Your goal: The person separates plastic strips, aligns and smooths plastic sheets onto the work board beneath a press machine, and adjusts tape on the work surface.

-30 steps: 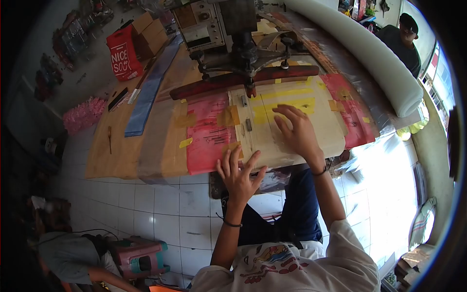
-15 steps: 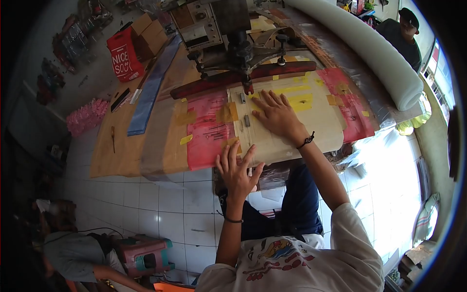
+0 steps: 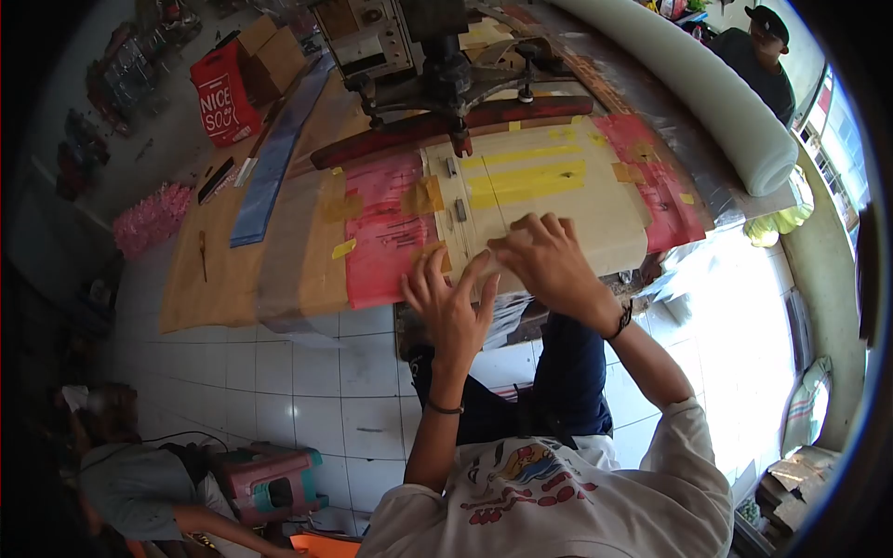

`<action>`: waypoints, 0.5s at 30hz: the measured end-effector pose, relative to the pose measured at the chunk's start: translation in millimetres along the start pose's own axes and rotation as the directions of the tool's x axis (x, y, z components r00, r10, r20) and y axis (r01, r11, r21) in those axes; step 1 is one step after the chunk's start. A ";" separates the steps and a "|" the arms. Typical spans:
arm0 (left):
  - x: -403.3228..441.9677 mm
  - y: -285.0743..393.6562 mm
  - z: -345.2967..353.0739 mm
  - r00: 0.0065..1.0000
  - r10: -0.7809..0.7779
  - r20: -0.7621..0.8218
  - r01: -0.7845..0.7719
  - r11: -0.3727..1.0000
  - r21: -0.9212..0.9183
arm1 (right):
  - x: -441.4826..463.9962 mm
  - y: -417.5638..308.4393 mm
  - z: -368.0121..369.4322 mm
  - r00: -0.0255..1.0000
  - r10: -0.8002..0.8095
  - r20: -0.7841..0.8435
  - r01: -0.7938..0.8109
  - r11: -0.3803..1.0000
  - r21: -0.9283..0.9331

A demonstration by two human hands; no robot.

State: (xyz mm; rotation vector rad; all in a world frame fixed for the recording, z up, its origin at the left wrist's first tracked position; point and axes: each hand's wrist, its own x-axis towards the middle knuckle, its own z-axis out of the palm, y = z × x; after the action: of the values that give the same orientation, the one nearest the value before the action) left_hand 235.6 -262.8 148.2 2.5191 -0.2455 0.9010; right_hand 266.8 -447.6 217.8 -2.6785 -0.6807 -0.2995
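Observation:
My left hand (image 3: 450,299) rests at the front edge of the cream board (image 3: 595,214), fingers spread, beside the red taped strip (image 3: 383,244). Close to its fingertips is my right hand (image 3: 551,268), over the board's front part with its fingers bent and drawn together. What those fingers pinch, if anything, I cannot make out. Yellow tape strips (image 3: 530,183) and two small metal blocks, one of them a grey block (image 3: 459,210), lie on the board. Below the hands, crinkled clear plastic (image 3: 507,314) shows at the table's edge.
A machine's long dark red bar (image 3: 484,119) spans the board's far side. At the left lie a blue strip (image 3: 284,153), a screwdriver (image 3: 203,256) and a red bag (image 3: 223,98). A white foam roll (image 3: 688,88) runs along the right. Two people are nearby.
My right hand has come back from flat on the board's middle to near its front edge, and its fingers have bent. My left hand stays at the edge. The view has shifted slightly.

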 end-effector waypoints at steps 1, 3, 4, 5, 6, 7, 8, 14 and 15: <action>0.7 1.8 2.3 1.000 -0.006 -0.007 0.006 1.000 0.008 | 12.3 12.8 0.3 1.000 0.017 -0.011 -0.017 1.000 -0.002; -0.3 3.9 2.6 1.000 -0.004 -0.019 0.004 1.000 0.007 | 41.9 44.9 8.8 0.998 0.045 -0.052 -0.046 0.999 -0.005; 0.2 3.7 1.0 1.000 0.001 -0.022 -0.001 1.000 -0.001 | 50.8 55.9 11.4 0.998 0.019 -0.058 -0.020 1.000 -0.012; 2.0 3.3 -0.3 1.000 0.005 -0.031 -0.005 1.000 -0.009 | 59.3 66.3 12.7 0.998 -0.012 -0.066 0.011 1.000 -0.021; 3.8 3.3 -1.0 1.000 0.015 -0.025 -0.015 1.000 0.000 | 70.1 73.5 10.6 0.996 -0.050 -0.074 0.047 0.998 -0.035; 4.0 3.8 -2.1 1.000 0.019 -0.022 -0.019 1.000 0.010 | 81.7 70.2 -2.3 0.997 0.003 0.077 -0.001 1.000 -0.017; 2.7 4.2 -4.2 1.000 0.019 -0.013 -0.018 1.000 0.020 | 90.6 66.4 -15.7 0.971 0.052 0.233 -0.052 0.999 -0.006; 30.8 7.6 -33.4 0.986 -0.042 0.160 0.033 0.998 0.059 | 114.5 79.5 -17.3 0.910 0.059 0.410 -0.046 0.998 -0.040; 38.4 3.9 -33.2 0.987 -0.025 0.156 0.021 0.999 0.029 | 115.8 79.8 -17.4 0.909 0.041 0.415 -0.020 0.998 -0.055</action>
State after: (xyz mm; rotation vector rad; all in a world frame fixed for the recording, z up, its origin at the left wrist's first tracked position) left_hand 245.4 -251.2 196.9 2.6154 -0.2545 0.7027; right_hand 404.0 -471.3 243.8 -2.8232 -0.7554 0.2815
